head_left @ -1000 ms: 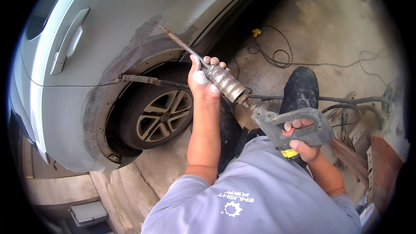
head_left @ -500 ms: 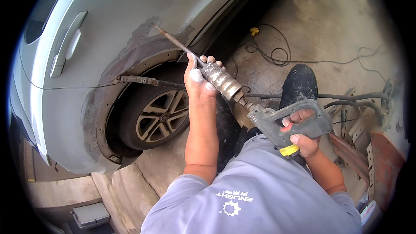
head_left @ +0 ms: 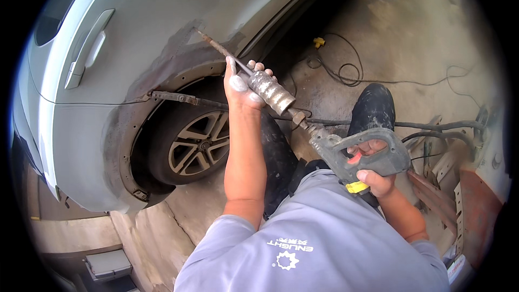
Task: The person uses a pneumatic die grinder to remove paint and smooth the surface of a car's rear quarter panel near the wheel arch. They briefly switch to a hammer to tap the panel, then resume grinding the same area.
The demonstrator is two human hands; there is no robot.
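Note:
A spot-weld dent puller with a slide hammer (head_left: 336, 157) lies diagonally across my view, its grey pistol grip at the right. My right hand (head_left: 377, 183) is closed through the grip, fingers near a red trigger and thumb by a yellow knob. My left hand (head_left: 243, 94), palm up with whitish patches, curls around the forward end of the ribbed sliding weight (head_left: 273, 93); its fingers are partly hidden behind it. The thin rod's tip (head_left: 203, 35) meets the sanded grey patch (head_left: 181, 48) on the car panel (head_left: 146, 11), above the wheel arch.
A car wheel (head_left: 200, 143) sits under the arch. A metal clamp arm (head_left: 175, 97) is fixed at the arch edge, with a thick cable (head_left: 335, 122) running right. Thin black cord (head_left: 354, 73) lies looped on the floor. Rusty metal parts (head_left: 438, 200) stand at right, beside my leg.
The sliding weight and my left hand have moved forward along the rod, toward the car, baring more rod before the grip. The tip stays at the panel; my view has shifted slightly.

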